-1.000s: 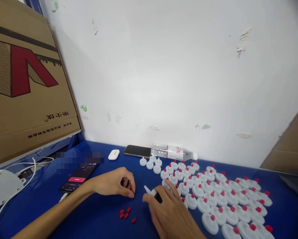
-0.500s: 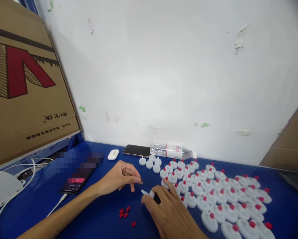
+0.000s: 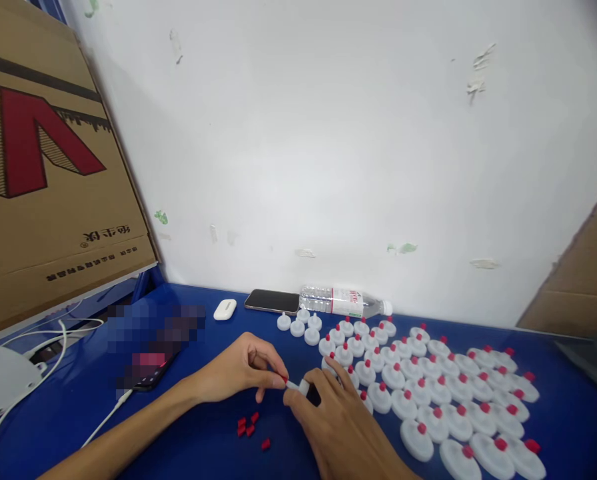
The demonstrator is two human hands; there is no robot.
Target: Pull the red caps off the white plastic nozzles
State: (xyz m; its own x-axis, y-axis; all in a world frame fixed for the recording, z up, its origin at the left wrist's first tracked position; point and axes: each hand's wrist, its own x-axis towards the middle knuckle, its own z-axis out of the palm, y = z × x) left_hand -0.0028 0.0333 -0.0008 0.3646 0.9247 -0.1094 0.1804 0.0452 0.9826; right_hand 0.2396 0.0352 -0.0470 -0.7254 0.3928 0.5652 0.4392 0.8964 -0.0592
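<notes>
My left hand [image 3: 256, 367] pinches a small red cap [image 3: 285, 379] between thumb and forefinger. The red cap meets the thin spout tip of a white nozzle lid [image 3: 303, 387], which lies tilted in my right hand [image 3: 336, 420]. That hand's thumb and fingers are closed round the lid, hiding most of it. Below the left hand, several loose red caps [image 3: 250, 431] lie on the blue table. Right of my hands stand many white lids [image 3: 432, 423] tipped with red caps. Behind, several bare white lids [image 3: 297, 327] form a small group.
A clear water bottle [image 3: 346, 302] lies by the wall beside a dark phone [image 3: 272, 301]. A white earphone case [image 3: 225, 309] is to their left. Another phone [image 3: 151, 379] with a white cable [image 3: 106, 419] rests at left, near a large cardboard box [image 3: 63, 200].
My left hand has moved slightly right and down, bringing the red cap to the lid's spout. The right hand keeps hold of the lid in nearly the same place.
</notes>
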